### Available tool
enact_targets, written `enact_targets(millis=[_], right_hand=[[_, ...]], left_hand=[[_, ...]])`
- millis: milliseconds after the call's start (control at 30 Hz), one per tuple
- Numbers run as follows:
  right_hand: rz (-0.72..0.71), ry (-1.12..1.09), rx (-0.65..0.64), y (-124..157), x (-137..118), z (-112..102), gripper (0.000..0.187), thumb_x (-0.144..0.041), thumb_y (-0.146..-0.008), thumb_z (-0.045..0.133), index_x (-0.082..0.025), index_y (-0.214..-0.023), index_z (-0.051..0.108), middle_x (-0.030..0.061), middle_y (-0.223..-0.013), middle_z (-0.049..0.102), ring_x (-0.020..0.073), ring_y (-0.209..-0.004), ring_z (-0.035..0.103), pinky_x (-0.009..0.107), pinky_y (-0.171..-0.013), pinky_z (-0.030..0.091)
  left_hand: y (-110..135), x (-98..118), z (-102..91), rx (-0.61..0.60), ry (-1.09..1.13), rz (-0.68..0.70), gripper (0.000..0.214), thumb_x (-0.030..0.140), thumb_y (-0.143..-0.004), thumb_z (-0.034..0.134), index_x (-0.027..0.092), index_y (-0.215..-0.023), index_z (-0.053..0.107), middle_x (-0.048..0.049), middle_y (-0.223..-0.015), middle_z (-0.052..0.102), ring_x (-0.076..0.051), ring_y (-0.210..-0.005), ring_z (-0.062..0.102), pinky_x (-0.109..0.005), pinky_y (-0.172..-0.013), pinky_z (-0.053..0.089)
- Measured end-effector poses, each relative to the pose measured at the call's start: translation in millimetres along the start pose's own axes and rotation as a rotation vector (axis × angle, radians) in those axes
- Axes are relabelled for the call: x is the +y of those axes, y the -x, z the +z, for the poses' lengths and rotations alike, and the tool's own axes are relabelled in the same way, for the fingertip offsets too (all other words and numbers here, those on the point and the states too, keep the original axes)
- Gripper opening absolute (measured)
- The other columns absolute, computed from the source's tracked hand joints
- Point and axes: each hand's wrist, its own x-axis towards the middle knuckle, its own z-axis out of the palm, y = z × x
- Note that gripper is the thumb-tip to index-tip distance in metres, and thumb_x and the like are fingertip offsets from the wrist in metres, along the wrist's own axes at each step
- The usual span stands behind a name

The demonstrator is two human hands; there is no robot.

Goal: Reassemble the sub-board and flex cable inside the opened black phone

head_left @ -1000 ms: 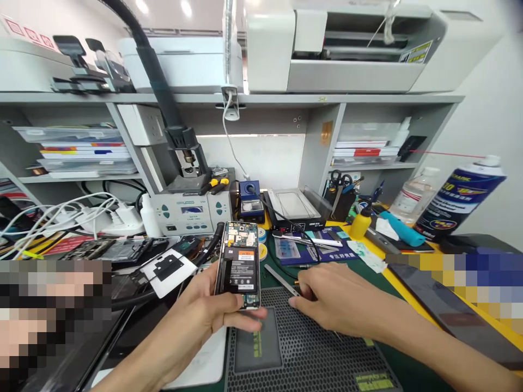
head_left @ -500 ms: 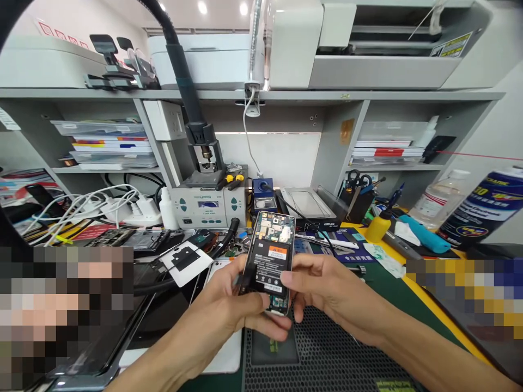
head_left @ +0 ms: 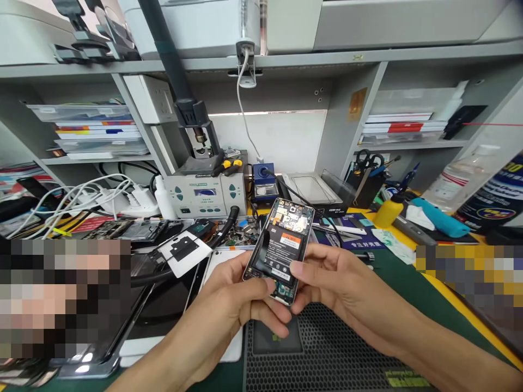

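An opened smartphone [head_left: 281, 245], back cover off, shows its black battery with an orange label and the circuit board above it. My left hand [head_left: 235, 296] grips its lower left edge from beneath, fingers curled round it. My right hand [head_left: 330, 275] holds its lower right side, thumb pressed on the battery's bottom corner. The phone is tilted, held above a black perforated mat [head_left: 327, 354].
Behind stand a grey rework station [head_left: 204, 196] with a black hose arm, a blue solder holder [head_left: 265, 185], a heating plate [head_left: 312, 190], a yellow bottle [head_left: 386, 211], a spray can [head_left: 496, 193] and white cables [head_left: 81, 198]. Phone parts lie left; two areas are blurred.
My right hand left the mat and came up to grip the phone's lower right side. The phone rose and tilted to the right; the view shifted downward.
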Motion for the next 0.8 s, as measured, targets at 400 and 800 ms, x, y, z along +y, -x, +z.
enact_targets(millis=[400, 800], right_hand=[[0.012, 0.014, 0.029, 4.7, -1.9, 5.1, 0.017, -0.028, -0.091, 0.077, -0.017, -0.105, 0.076, 0.0025, -0.089, 0.075, 0.0127, -0.072, 0.070, 0.022, -0.070, 0.061], [-0.021, 0.012, 0.016, 7.4, -2.2, 4.8, 0.015, -0.027, -0.093, 0.075, -0.019, -0.105, 0.077, 0.0017, -0.090, 0.075, 0.0126, -0.072, 0.071, 0.022, -0.070, 0.060]], left_hand=[[-1.1, -0.4, 1.3, 0.002, -0.003, 0.002, 0.006, 0.011, -0.085, 0.065, 0.011, -0.090, 0.067, -0.0051, -0.073, 0.066, -0.016, -0.063, 0.065, -0.028, -0.057, 0.061], [0.9, -1.0, 6.5, 0.025, -0.040, -0.011, 0.009, 0.014, -0.087, 0.068, 0.011, -0.095, 0.071, -0.0060, -0.067, 0.071, -0.015, -0.057, 0.066, -0.023, -0.055, 0.058]])
